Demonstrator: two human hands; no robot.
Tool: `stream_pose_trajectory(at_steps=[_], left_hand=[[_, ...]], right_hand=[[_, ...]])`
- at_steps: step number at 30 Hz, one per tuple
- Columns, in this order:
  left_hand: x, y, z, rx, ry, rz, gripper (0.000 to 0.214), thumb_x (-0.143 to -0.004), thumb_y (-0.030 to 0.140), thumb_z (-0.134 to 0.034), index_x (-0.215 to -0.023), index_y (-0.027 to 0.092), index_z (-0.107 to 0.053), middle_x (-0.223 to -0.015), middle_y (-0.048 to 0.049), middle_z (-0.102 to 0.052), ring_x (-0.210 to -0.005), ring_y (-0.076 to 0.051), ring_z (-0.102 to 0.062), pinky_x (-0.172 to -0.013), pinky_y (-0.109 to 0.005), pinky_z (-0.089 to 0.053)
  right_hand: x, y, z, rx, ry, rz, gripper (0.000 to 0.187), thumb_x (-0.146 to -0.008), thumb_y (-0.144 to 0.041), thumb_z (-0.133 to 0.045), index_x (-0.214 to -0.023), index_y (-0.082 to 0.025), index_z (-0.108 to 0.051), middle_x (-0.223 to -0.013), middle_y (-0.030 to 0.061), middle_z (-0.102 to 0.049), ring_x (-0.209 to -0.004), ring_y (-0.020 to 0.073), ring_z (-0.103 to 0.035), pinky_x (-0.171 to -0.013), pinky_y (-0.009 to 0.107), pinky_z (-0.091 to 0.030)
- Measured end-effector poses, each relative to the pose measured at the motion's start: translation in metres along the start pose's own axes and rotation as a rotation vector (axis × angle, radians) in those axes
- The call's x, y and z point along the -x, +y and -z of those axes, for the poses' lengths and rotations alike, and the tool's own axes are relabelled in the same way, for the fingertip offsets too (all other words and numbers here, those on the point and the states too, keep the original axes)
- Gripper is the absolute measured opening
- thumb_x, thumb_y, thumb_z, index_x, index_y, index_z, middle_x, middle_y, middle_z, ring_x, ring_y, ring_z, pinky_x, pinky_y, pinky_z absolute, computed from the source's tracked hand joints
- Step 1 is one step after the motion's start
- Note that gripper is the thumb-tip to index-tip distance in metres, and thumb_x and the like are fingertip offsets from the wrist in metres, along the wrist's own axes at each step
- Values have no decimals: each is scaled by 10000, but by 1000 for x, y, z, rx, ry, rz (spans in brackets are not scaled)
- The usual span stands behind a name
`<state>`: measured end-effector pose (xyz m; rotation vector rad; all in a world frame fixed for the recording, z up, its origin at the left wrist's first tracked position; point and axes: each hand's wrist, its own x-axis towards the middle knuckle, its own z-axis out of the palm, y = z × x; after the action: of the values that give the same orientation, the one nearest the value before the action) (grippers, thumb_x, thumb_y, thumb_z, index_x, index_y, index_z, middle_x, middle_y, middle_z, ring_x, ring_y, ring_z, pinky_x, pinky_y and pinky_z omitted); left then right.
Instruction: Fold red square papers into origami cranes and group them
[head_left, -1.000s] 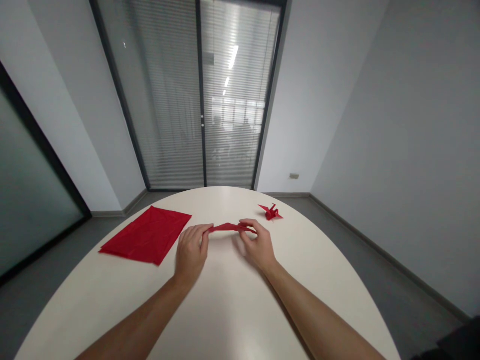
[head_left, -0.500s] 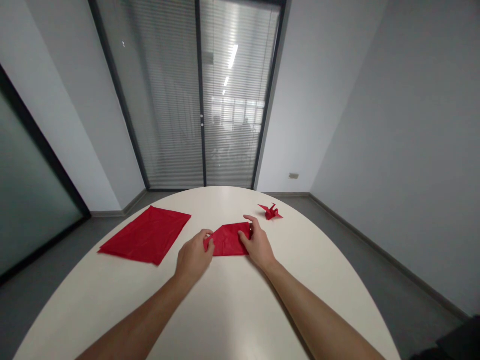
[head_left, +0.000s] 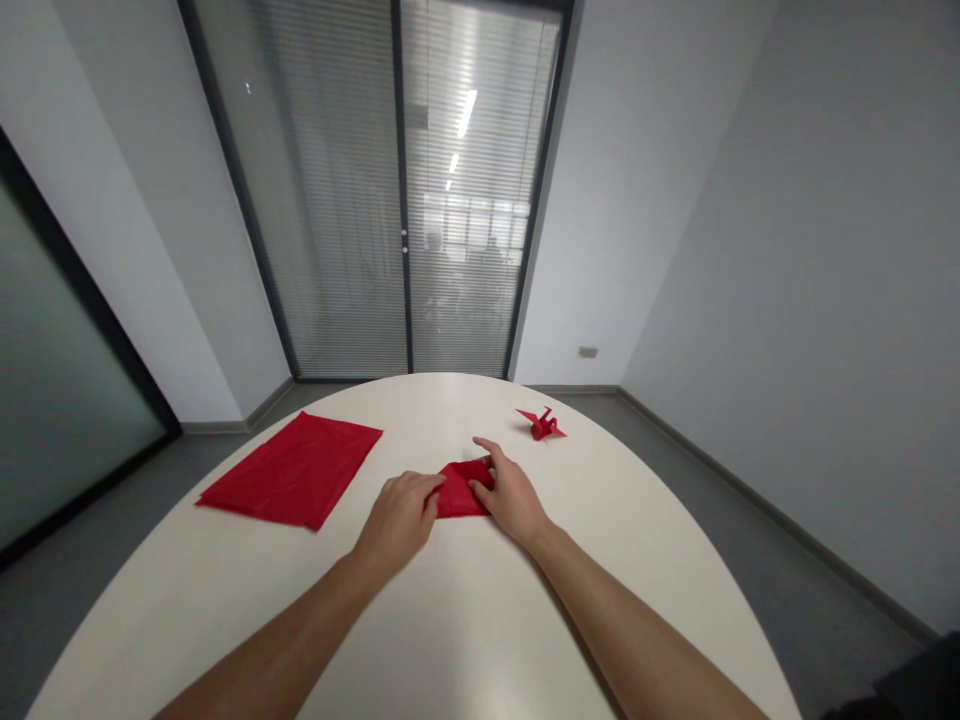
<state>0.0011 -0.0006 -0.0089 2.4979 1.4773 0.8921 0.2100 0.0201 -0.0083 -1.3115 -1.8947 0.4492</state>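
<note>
A folded sheet of red paper (head_left: 459,492) lies on the table between my hands, with its long near edge towards me. My left hand (head_left: 399,515) is closed at the paper's left end, its fingers and thumb pressed together there and covering that end. At the right end, my right hand (head_left: 514,495) grips the paper with its thumb on top, while the index finger stretches out past the far edge. The fingers under the right hand are partly hidden. A red origami crane (head_left: 543,426) stands beyond my right hand, apart from it.
Larger red paper sheets (head_left: 296,470) lie flat on the left of the round white table (head_left: 450,620). A glass partition with blinds (head_left: 337,200) stands behind the table, and grey-white walls (head_left: 817,300) rise to the right. Something dark (head_left: 919,680) shows at the lower right corner.
My left hand has moved right and over the paper's left end, its fingers now flatter on it. The visible part of the paper is smaller. My right hand has shifted slightly left.
</note>
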Motion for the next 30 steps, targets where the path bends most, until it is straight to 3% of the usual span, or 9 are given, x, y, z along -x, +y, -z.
stream_pose_trajectory(at_steps=[4,7,13,19,22,26,30], left_hand=[[2,0,-1,1,7,34,369,-903,159,-549,-1263,181,-627,-1154,-114,-714,-1073,-269,-640,-981,-442,-484],[2,-2,-4,6,10,49,403,-909,172,-539,-1310,166,-575,-1177,-128,-694,-1097,-271,-628,-991,-442,-480],[3,-3,-5,24,16,12,433,-904,189,-535,-1338,176,-533,-1208,-127,-674,-1109,-273,-617,-991,-457,-486],[5,3,-1,67,-17,-51,529,-818,140,-589,-1343,190,-541,-1237,-115,-666,-1155,-278,-596,-1039,-471,-465],[6,3,0,80,-39,-89,631,-784,102,-585,-1401,202,-499,-1336,-107,-629,-1233,-269,-564,-1091,-467,-433],[4,2,-1,50,-65,-104,604,-819,110,-575,-1411,210,-512,-1373,-95,-619,-1268,-263,-541,-1105,-461,-425],[3,3,0,26,-85,-116,517,-865,125,-557,-1370,239,-569,-1391,-73,-617,-1281,-257,-539,-1108,-462,-423]], right_hand=[[0,-9,2,22,-82,133,520,-799,-77,-602,-1296,-230,-594,-1107,65,-721,-1021,224,-637,-949,364,-460],[1,-20,5,89,-183,238,346,-795,-88,-596,-1085,-241,-707,-1016,33,-748,-973,218,-648,-927,337,-450],[3,-30,10,192,-243,318,251,-853,-285,-649,-1085,-210,-712,-979,44,-757,-918,226,-646,-897,343,-445],[5,-27,8,230,-289,341,418,-828,-342,-678,-1221,-200,-664,-1152,78,-727,-1046,266,-617,-964,391,-436],[7,-26,7,216,-317,338,603,-794,-320,-681,-1369,-187,-555,-1283,100,-672,-1169,285,-582,-1061,432,-394],[9,-23,5,257,-379,258,866,-800,-370,-649,-1547,-96,-305,-1534,193,-447,-1408,328,-413,-1188,515,-255],[10,-20,3,301,-462,202,869,-848,-418,-586,-1583,-109,-239,-1619,179,-292,-1506,324,-262,-1227,540,-155]])
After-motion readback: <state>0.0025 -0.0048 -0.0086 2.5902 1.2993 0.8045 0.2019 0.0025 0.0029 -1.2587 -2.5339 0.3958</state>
